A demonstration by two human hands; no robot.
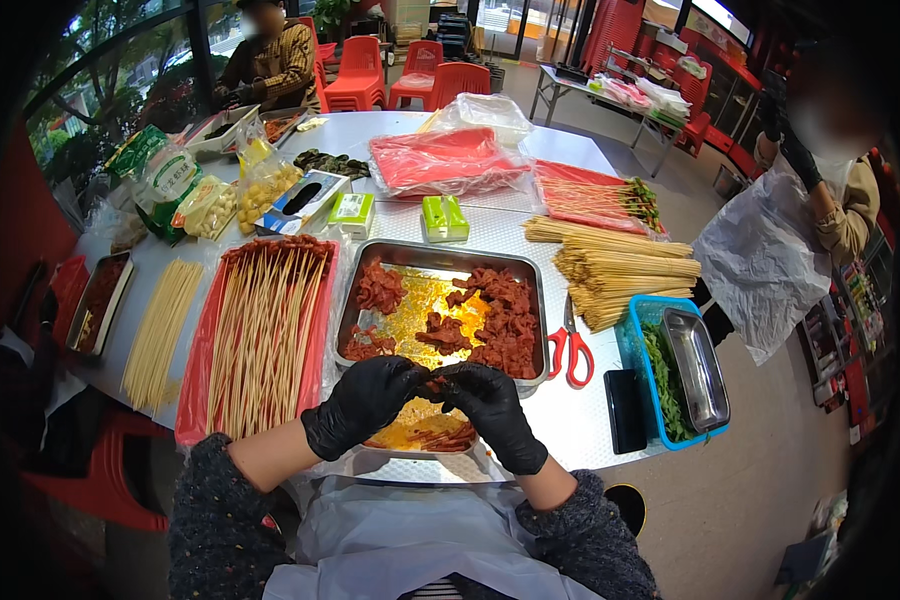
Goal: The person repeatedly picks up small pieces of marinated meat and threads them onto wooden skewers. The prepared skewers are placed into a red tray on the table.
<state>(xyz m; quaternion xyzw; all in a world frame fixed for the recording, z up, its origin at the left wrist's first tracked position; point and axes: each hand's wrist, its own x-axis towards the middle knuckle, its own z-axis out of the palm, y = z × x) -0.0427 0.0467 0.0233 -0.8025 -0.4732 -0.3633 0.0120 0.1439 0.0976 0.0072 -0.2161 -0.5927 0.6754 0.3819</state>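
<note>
My left hand and my right hand, both in black gloves, meet over the near side of a steel tray. Pinched between their fingertips is a small piece of red marinated meat, mostly covered by the gloves. Inside the tray, sauced meat slices are heaped at the right, with smaller piles at the left and centre. Orange oil coats the tray's bottom. Closer to my body, a second steel container holds flat slices in oil. Left of the tray, a red tray carries many meat skewers.
Loose bamboo sticks lie at far left; stick bundles lie at right. Red-handled scissors, a phone and a blue basket of greens flank the tray. Bagged food stands behind. One person sits beyond; another stands right with plastic.
</note>
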